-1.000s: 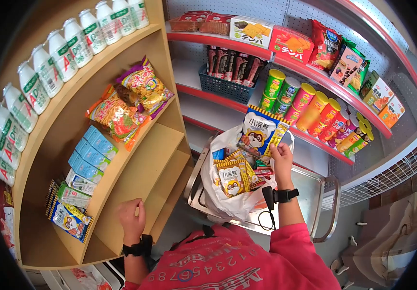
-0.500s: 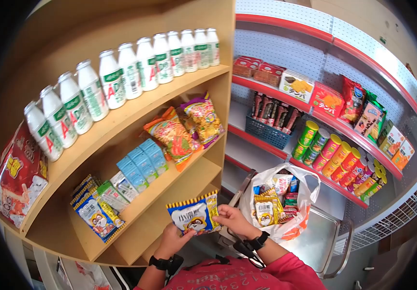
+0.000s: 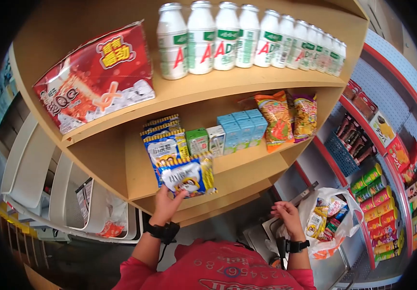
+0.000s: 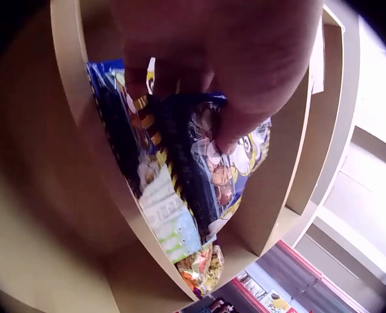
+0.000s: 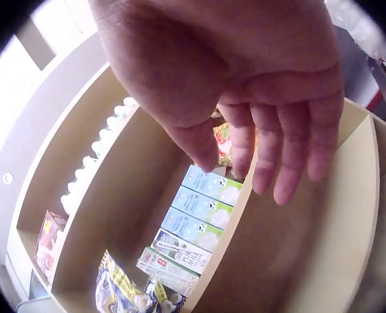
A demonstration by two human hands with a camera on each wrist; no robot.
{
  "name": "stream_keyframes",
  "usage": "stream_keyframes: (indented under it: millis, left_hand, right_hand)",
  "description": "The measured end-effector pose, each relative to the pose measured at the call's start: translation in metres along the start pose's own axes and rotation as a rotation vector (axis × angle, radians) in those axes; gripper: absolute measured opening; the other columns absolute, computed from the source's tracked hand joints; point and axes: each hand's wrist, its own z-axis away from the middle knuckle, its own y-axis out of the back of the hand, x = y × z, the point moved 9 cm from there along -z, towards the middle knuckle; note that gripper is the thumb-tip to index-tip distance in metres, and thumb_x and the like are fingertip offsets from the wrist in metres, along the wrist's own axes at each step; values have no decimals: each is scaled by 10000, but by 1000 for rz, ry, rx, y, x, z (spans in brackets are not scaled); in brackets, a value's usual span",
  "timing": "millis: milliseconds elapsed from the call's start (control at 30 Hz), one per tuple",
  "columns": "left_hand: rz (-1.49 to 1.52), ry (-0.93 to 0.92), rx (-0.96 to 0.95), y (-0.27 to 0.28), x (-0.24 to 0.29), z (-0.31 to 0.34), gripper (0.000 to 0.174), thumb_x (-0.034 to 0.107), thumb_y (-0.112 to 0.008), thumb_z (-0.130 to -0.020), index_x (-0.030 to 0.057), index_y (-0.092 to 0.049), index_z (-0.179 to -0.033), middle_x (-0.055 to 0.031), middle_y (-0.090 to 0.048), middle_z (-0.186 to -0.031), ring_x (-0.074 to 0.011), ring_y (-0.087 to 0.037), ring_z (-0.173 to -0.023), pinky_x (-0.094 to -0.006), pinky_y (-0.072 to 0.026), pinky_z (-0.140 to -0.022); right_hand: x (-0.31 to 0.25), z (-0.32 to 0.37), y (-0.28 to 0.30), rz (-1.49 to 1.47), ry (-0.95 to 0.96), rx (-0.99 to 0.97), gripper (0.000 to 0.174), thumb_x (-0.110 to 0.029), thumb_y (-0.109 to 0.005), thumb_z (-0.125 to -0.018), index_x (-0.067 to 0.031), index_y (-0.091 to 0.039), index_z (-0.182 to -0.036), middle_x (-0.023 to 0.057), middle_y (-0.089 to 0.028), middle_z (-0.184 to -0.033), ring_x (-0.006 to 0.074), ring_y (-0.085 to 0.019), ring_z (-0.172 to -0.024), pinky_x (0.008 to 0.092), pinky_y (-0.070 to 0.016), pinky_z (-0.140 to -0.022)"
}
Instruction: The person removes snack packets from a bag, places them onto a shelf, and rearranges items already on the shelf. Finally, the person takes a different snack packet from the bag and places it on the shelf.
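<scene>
My left hand pinches a blue and white snack bag with a raccoon-like face by its lower edge, thumb on the front. It hangs before a row of matching snack bags on the wooden shelf and overlaps the front one. In the left wrist view the thumb lies on the printed face of the held snack bag. My right hand holds nothing, its fingers loosely bent, near the white plastic bag of snacks. The right wrist view shows its fingers hanging relaxed.
Beside the snack bags stand milk cartons, blue boxes and chip bags. White bottles and a red carton fill the shelf above. A blue basket and snack canisters sit on the right rack.
A snack bag came out of the plastic bag in the right hand, passed to the left hand, and moved left to the wooden shelf. The right hand let go. The view turned left.
</scene>
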Motion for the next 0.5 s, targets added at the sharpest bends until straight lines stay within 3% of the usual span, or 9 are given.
stream_keyframes:
  millis: [67,133,200,333,400,467,500]
  left_hand:
    - [108,36,96,27,-10,-5,356,116,-704,-766,-17,-550,-1058,-64,-638,-885,-122,-584,-809,-269,-471,-728]
    - [40,95,77,36,-26,-7,352,104,-695,-774,-22,-537,-1062,-65,-634,-888,-119,-577,-822,-264,-470,-736]
    - [250,112,122,40,-36,-10,342,112,-696,-774,-23,-539,-1046,-60,-629,-877,-100,-572,-794,-244,-469,-709]
    - [13,115,141,47,-41,-21,322,132,-700,-773,-32,-544,-1003,-52,-610,-806,-56,-509,-652,-219,-436,-590]
    - [63,127,154,47,-47,-26,310,136,-706,-762,-32,-550,-971,-55,-581,-769,-82,-481,-619,-244,-419,-565]
    - [-74,-51,188,51,-32,-33,310,144,-716,-737,-29,-558,-939,-78,-548,-752,-140,-482,-611,-279,-415,-565]
    - [-71,-51,187,52,-28,-34,310,144,-716,-737,-29,-558,-939,-78,-548,-752,-140,-482,-611,-279,-415,-565]
  right_hand:
    - [1,2,0,0,-9,17,217,-175,-560,-892,-25,-563,-1049,70,-635,-937,140,-620,-791,241,-478,-685]
    - [1,3,2,-3,-32,61,215,-171,-547,-898,-20,-560,-1050,69,-634,-939,141,-620,-792,241,-479,-685]
    - [1,3,-1,-2,-32,63,216,-171,-539,-901,-17,-558,-1052,69,-633,-938,143,-620,-791,239,-479,-682]
    - [-3,2,-7,16,-35,83,214,-164,-537,-900,-16,-556,-1054,71,-629,-935,144,-619,-790,238,-479,-678]
    - [-4,3,-10,29,-36,83,208,-154,-534,-900,-15,-556,-1052,73,-629,-936,144,-618,-789,238,-482,-682]
    - [-5,4,-10,25,-29,85,206,-152,-533,-899,-16,-556,-1051,74,-629,-936,144,-618,-788,239,-484,-685]
    - [-5,4,-10,20,-24,83,204,-150,-533,-899,-16,-556,-1051,75,-629,-936,143,-618,-787,240,-485,-688]
